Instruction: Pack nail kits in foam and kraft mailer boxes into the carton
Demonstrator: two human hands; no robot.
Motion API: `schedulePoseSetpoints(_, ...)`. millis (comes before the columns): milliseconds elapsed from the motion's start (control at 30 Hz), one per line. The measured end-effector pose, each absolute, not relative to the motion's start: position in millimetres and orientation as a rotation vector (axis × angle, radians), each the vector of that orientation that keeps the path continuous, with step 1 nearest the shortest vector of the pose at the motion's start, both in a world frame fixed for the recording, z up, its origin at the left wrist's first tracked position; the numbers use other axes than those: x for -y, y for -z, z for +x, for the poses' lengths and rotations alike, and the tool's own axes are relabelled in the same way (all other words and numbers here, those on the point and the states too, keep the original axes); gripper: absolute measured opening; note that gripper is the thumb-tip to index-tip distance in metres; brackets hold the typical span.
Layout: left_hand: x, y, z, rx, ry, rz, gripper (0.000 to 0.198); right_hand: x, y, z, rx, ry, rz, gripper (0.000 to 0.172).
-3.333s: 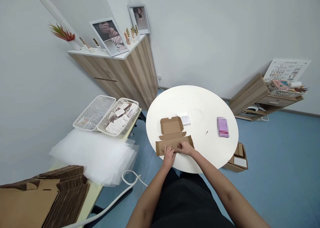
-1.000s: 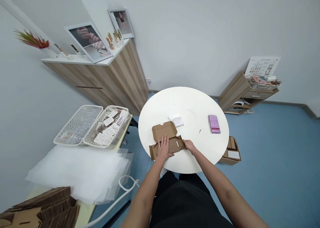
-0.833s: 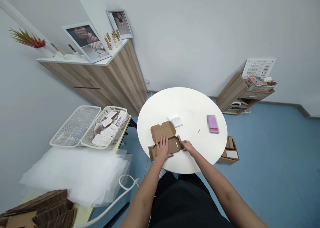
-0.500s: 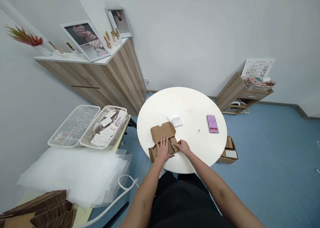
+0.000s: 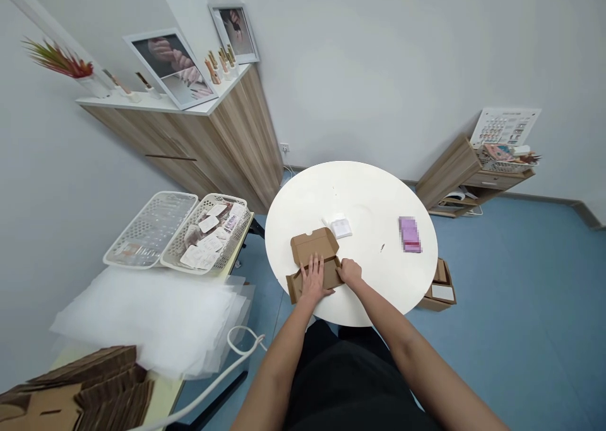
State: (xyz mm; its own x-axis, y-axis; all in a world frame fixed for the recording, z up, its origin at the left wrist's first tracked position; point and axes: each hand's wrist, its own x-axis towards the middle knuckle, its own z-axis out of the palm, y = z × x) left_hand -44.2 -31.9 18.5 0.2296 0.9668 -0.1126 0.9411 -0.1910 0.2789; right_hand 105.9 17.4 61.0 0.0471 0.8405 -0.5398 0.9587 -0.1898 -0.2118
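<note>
A brown cardboard box, partly folded with its lid flap laid back, lies near the front left of the round white table. Spread flat across the box's base is my left hand, fingers apart and pressing down. My right hand is closed on the box's right side wall, which stands up at that end. At the left end a flap sticks outward. Just beyond the lid sits a small white packet, apart from both hands.
A blurred purple packet lies at the table's right. On the left side table are white baskets with cards, translucent sheets and stacked flattened cardboard. An open carton stands on the floor at right. A white cable loops at left.
My right hand has closed around the box's right end, and the folded piece there now stands as a side wall. My left hand stays flat on the base. The view has shifted slightly.
</note>
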Motion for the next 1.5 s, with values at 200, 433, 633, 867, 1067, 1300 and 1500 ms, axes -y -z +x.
schedulePoseSetpoints(200,32,-18,-44,-1.779,-0.088,2.226,0.128,-18,-63,106,-1.894,0.841,2.074,0.014)
schedulePoseSetpoints(433,33,-22,-43,-1.799,-0.032,2.237,0.128,-15,-73,111,-2.367,0.711,1.936,0.054)
schedulePoseSetpoints(633,35,-24,-45,-1.744,-0.103,2.227,0.115,-16,-60,109,-2.574,0.732,1.219,0.118)
schedulePoseSetpoints(867,49,-44,-75,-1.66,-0.295,2.197,0.095,-15,-43,109,-2.564,0.66,1.233,0.133)
schedulePoseSetpoints(1067,76,-49,-116,-2.095,-0.526,1.826,0.063,-17,-40,111,-2.55,0.669,1.233,0.134)
schedulePoseSetpoints(1300,71,-21,-127,-1.983,-0.462,1.535,0.064,-17,-41,111,-2.541,0.664,1.223,0.135)
schedulePoseSetpoints(1500,70,-15,-107,-1.965,-0.735,1.347,0.039,-18,-36,112,-2.554,0.666,1.227,0.135)
